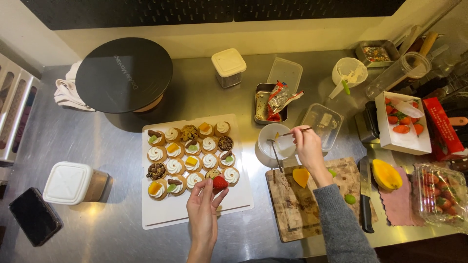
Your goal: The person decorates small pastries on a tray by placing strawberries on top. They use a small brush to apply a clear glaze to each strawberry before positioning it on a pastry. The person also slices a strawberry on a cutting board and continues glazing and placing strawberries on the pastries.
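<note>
Steel surface (97, 146) is carrying a white board (195, 212) with twenty small cream tartlets (192, 153) in rows; nearly all are showing a topping already, and one in the front row is getting its fruit now, so the decorating looks close to finished. Left hand (204, 209) is reaching up from below, grip pinching a strawberry (220, 183) just over the front row. Right hand (308, 146) is hovering at the white bowl (275, 141), fingers pressed on a thin stick (296, 131).

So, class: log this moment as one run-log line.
left hand: holds strawberry over cupcakes | right hand: holds thin stick over white bowl | cutting board: mango slice
</note>
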